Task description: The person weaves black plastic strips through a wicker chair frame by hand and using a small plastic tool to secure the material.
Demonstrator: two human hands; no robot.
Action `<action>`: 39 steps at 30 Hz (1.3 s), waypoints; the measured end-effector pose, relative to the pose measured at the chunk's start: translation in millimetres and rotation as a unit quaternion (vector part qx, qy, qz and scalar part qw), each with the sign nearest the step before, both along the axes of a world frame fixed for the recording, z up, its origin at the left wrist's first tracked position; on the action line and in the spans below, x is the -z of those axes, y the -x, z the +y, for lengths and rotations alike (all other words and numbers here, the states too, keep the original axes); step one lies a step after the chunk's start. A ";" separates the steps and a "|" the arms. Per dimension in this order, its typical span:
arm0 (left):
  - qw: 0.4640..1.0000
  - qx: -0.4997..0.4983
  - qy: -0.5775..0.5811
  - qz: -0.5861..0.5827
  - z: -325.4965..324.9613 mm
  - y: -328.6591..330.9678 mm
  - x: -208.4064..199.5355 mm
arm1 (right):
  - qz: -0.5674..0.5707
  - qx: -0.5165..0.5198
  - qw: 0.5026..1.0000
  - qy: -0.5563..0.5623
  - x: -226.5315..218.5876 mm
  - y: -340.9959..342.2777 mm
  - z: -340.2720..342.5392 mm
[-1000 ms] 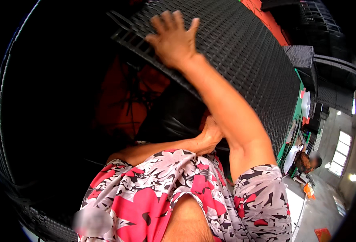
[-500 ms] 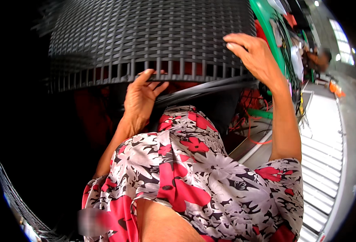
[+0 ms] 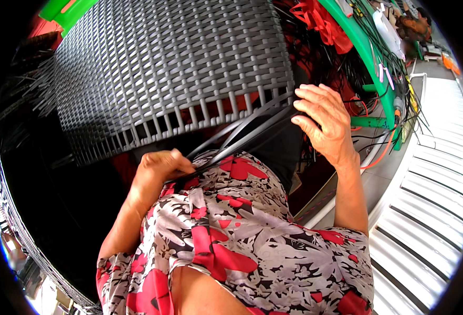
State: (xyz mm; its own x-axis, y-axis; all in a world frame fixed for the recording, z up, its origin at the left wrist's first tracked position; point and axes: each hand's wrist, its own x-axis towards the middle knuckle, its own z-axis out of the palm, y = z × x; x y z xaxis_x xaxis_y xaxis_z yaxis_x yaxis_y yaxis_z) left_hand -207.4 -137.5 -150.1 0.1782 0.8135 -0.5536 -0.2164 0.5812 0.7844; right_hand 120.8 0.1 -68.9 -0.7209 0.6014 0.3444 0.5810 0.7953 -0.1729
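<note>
A dark grey woven wicker panel (image 3: 179, 63) slopes across my front, with a row of unwoven gaps near its lower edge. A bundle of flat grey plastic strands (image 3: 237, 139) runs in front of that edge, near my lap. My left hand (image 3: 160, 167) is closed on the left part of the bundle, its fingertips partly hidden. To the right, my right hand (image 3: 323, 123) is raised beside the strands' far end, with thumb and fingers apart and nothing visible in its grasp.
On the right stands a green frame (image 3: 368, 58) hung with loose dark strands, a red ribbon bundle (image 3: 326, 23) beside it. Beyond lies a white slatted surface (image 3: 431, 194). An orange cable (image 3: 383, 152) curves below the frame. Another woven edge (image 3: 37, 252) curves at the lower left.
My left hand has moved down and left from the panel's edge onto the strands. My right hand has come lower, and its fingers have spread. The panel appears tilted and shifted left.
</note>
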 end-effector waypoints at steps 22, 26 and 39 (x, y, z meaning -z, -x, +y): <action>0.863 0.169 -0.363 0.308 132.3 -98.6 -45.4 | 0.083 -0.037 0.991 0.097 4.3 23.2 -30.2; 0.901 0.138 -0.336 0.237 143.9 -92.6 -51.1 | 0.061 -0.030 0.992 0.110 9.0 18.8 -32.9; 0.922 0.166 -0.280 0.209 139.6 -86.7 -44.6 | 0.358 0.279 0.860 0.235 87.2 18.1 -53.5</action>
